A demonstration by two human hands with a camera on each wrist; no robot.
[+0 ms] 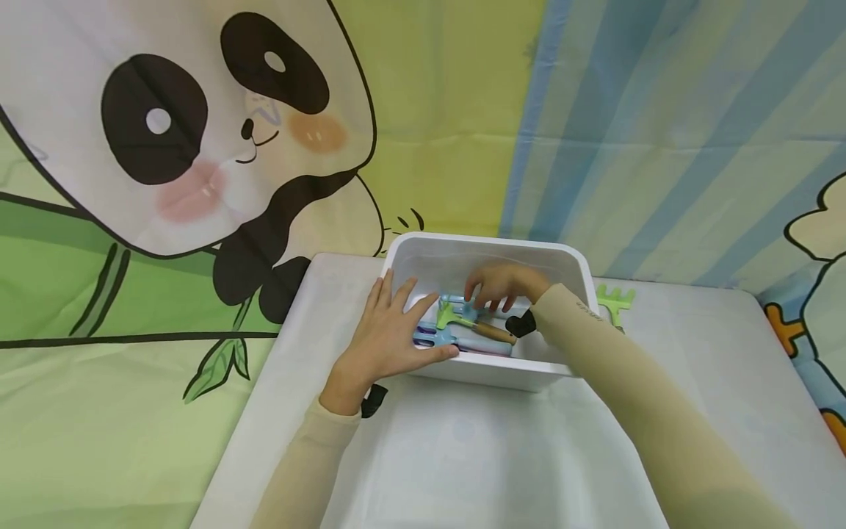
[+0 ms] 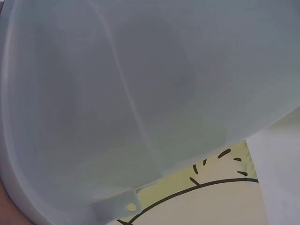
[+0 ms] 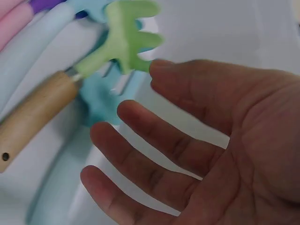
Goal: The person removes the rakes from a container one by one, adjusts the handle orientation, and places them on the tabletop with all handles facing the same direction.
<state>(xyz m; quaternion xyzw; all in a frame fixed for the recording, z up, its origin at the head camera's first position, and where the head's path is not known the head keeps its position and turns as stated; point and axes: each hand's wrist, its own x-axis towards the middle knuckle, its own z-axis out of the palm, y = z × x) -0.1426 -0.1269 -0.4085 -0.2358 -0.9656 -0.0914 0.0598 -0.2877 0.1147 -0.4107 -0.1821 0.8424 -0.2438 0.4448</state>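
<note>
A white plastic bin (image 1: 489, 371) holds several small toy garden tools. On top lies a green hand rake with a wooden handle (image 1: 494, 332), above a light-blue tool (image 1: 485, 344). In the right wrist view, a pink handle (image 3: 14, 23) shows beside the rake. My left hand (image 1: 390, 334) rests on the bin's front left rim, fingers spread. Inside the bin, my right hand (image 1: 504, 285) hovers over the tools with fingers relaxed and nothing in them. Its thumb tip overlaps the rake's tines in the right wrist view. The left wrist view shows mostly the bin's outer wall (image 2: 154, 84).
Behind the bin's right side, another green rake (image 1: 616, 300) lies on the white table (image 1: 463, 455). A printed cloth with a panda (image 1: 297, 66) hangs behind the table and to its left. The bin stands close to the table's back edge.
</note>
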